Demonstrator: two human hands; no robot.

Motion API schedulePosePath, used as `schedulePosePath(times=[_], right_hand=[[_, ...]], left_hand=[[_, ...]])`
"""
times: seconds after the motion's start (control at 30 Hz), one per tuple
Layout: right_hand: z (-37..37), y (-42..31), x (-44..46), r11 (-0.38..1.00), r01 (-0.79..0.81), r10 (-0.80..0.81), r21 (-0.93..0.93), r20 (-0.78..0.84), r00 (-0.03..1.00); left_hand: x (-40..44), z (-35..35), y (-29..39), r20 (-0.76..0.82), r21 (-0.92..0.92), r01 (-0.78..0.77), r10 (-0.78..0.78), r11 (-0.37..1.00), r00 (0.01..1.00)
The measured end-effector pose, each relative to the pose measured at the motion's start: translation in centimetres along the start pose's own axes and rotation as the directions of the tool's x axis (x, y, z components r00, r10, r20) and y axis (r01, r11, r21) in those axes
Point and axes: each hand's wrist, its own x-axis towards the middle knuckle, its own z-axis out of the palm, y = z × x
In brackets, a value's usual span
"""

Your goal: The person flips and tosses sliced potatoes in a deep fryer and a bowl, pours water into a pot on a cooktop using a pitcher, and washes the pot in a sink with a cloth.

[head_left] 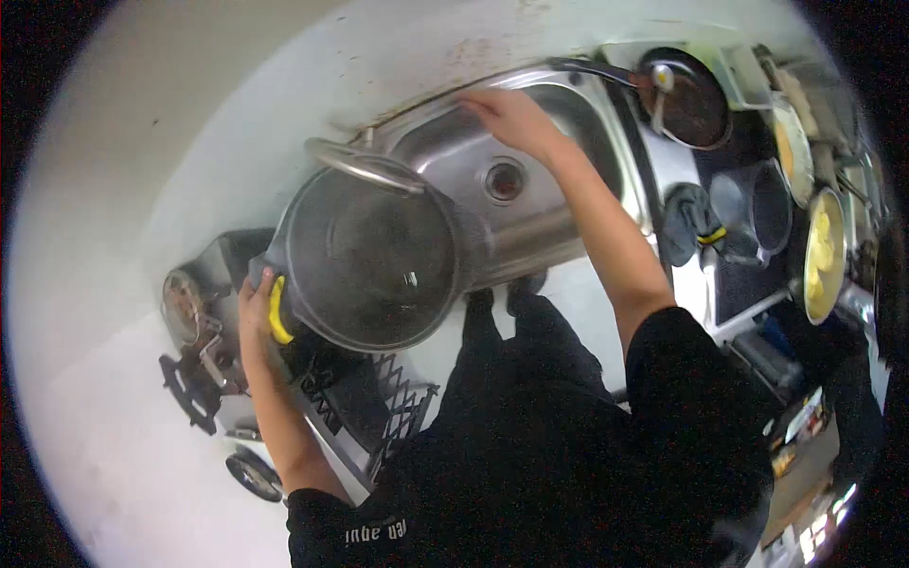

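A large metal pot (374, 260) sits at the left end of the sink (559, 227), partly over its basin, under a curved faucet (365, 166). Its inside looks grey, with a small bright reflection low on the right. My left hand (254, 305) grips the pot's left side, where a grey piece with a yellow edge (278, 310) shows beside the fingers; whether it is a cloth or a glove I cannot tell. Over the back of the basin, my right hand (511, 118) reaches toward the rear rim, fingers stretched out and thumb apart, holding nothing I can see.
Right of the sink lie a dark frying pan (696, 109), a grey glove with a yellow band (696, 222), a clear container (753, 204) and a pan with yellow food (822, 256). A stove burner (189, 393) is at left. A wall (227, 123) runs behind the sink.
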Motion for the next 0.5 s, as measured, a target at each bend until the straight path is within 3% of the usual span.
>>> schedulePosePath(times=[0.03, 0.07, 0.1, 0.13, 0.2, 0.27, 0.3, 0.33, 0.43, 0.47, 0.5], right_hand=[[-2.3, 0.6, -3.8, 0.966, -0.183, 0.170, -0.183, -0.085, 0.982], [-3.9, 2.3, -8.2, 0.921, -0.245, 0.169, -0.302, -0.257, 0.951], [-5.3, 3.9, -12.8, 0.760, -0.334, 0.081, -0.557, -0.430, 0.899], [-8.4, 1.4, -15.8, 0.660, -0.469, 0.251, -0.587, -0.416, 0.874], [-9.2, 1.5, -21.7, 0.213, -0.685, 0.417, -0.696, -0.570, 0.708], [-9.7, 4.7, -26.0, 0.278, -0.739, 0.570, -0.613, -0.514, 0.641], [-10.0, 6.9, -27.4, 0.308, -0.663, 0.444, -0.682, -0.513, 0.735], [-10.4, 6.8, -27.1, 0.308, -0.668, 0.439, -0.677, -0.522, 0.731], [-11.1, 3.3, -25.6, 0.713, -0.637, 0.408, -0.293, -0.565, 0.717], [-10.1, 2.0, -24.8, 0.820, -0.572, 0.505, 0.030, -0.509, 0.697], [-8.6, 0.8, -24.0, 0.824, -0.534, 0.562, 0.192, -0.403, 0.722]], left_hand=[[-0.3, 0.0, 0.4, 0.063, -0.047, 0.007, -0.004, 0.999, 0.998], [1.0, -0.3, -1.2, 0.047, -0.114, 0.027, -0.022, 0.993, 0.999], [0.6, 0.0, -0.6, 0.076, -0.129, 0.048, -0.038, 0.991, 0.996], [0.2, 0.1, 0.2, 0.093, -0.142, 0.069, -0.057, 0.987, 0.994], [0.5, -0.1, 0.0, 0.119, -0.142, 0.062, -0.045, 0.988, 0.992], [0.6, -0.4, -0.5, 0.142, -0.143, 0.052, -0.031, 0.988, 0.989], [0.8, -0.4, -0.6, 0.137, -0.139, 0.053, -0.034, 0.989, 0.990], [1.0, -0.3, -0.7, 0.130, -0.136, 0.054, -0.036, 0.989, 0.991], [1.9, -0.9, -1.5, 0.176, -0.178, 0.059, -0.027, 0.982, 0.984], [1.9, -1.0, -1.5, 0.177, -0.174, 0.053, -0.021, 0.983, 0.984], [1.5, -0.6, -1.1, 0.181, -0.173, 0.048, -0.016, 0.984, 0.983]])
